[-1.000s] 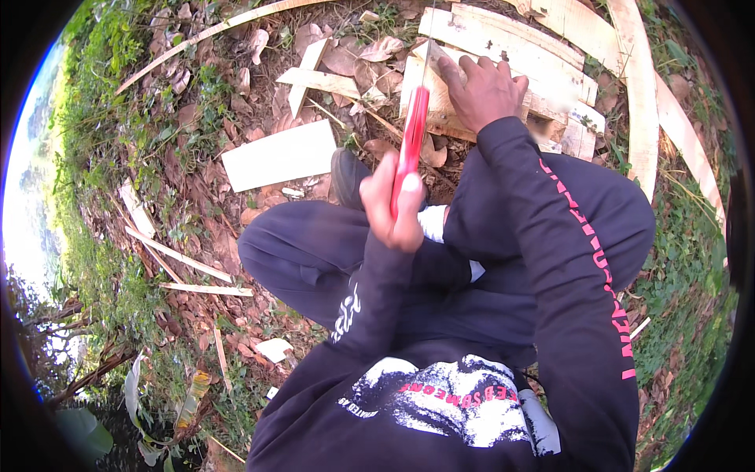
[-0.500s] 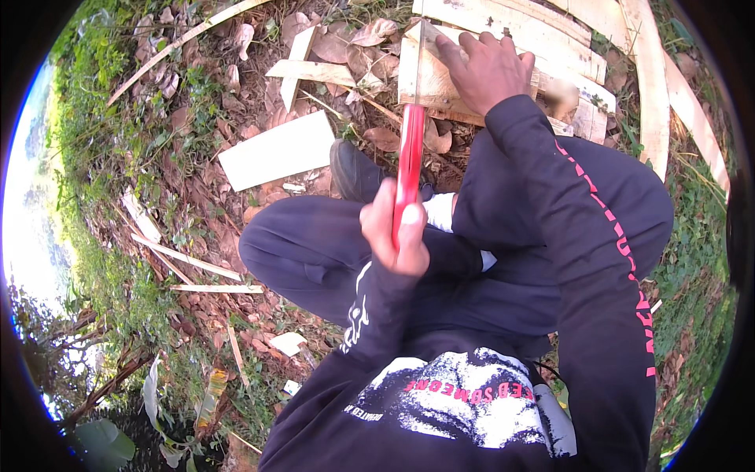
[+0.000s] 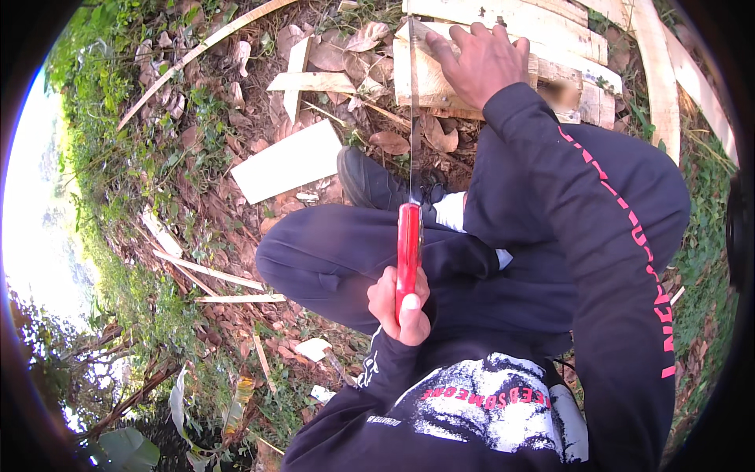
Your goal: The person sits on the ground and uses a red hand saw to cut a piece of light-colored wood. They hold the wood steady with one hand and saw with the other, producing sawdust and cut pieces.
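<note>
My left hand [image 3: 399,308] is closed round the red handle of a handsaw [image 3: 408,245], low over my lap. From the handle the thin blade runs straight away from me, seen almost edge-on. Its far part crosses a pale wooden board [image 3: 434,85] near that board's left end. My right hand [image 3: 489,69] lies on top of the board, just right of the blade, fingers spread and pressing down. How deep the blade sits in the wood I cannot tell.
More boards [image 3: 550,31] lie under and beyond my right hand, with long planks [image 3: 657,71] at the far right. An offcut [image 3: 287,161] and crossed sticks [image 3: 311,82] rest on leaf litter to the left. My dark shoe [image 3: 370,182] and bent legs sit close beneath the blade.
My left hand has drawn the handsaw back toward me, so more of the blade shows short of the board. The right hand stays on the board.
</note>
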Demonstrator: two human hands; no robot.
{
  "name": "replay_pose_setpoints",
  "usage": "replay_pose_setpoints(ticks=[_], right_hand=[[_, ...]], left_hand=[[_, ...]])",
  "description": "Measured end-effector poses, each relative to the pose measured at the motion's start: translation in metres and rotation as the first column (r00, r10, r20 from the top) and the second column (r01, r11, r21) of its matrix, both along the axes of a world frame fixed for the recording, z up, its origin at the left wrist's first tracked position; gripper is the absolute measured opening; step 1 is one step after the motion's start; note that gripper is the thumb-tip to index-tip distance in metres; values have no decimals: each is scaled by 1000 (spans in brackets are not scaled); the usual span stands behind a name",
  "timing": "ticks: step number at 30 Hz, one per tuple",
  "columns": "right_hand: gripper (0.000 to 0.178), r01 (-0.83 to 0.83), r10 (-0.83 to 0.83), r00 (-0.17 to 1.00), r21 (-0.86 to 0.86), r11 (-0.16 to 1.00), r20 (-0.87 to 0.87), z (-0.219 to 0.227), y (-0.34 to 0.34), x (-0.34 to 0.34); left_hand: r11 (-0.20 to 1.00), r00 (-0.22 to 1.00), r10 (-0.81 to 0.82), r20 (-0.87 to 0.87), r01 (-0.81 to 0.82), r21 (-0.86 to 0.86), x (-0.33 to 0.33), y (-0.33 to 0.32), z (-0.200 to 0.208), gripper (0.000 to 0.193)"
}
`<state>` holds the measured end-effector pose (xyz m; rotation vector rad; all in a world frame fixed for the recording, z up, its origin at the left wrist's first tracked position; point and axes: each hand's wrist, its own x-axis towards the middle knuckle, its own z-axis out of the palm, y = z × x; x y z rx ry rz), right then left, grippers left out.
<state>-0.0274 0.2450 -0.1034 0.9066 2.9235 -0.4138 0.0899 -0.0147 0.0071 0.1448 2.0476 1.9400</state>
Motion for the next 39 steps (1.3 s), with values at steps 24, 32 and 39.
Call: replay_pose_setpoints(ticks=[24, 32, 39], right_hand=[[56, 25, -22, 988, 19, 1000, -152, 10, -6, 2], [64, -13, 16, 991, -23, 1000, 133, -3, 10, -8], [54, -86, 84, 994, 20, 996, 68, -30, 24, -9]], left_hand=[[992, 993, -98, -62, 93, -81, -24, 0, 0, 37], [982, 987, -144, -70, 134, -135, -34, 12, -8, 38], [979, 967, -193, -163, 180, -91, -75, 41, -9, 17]])
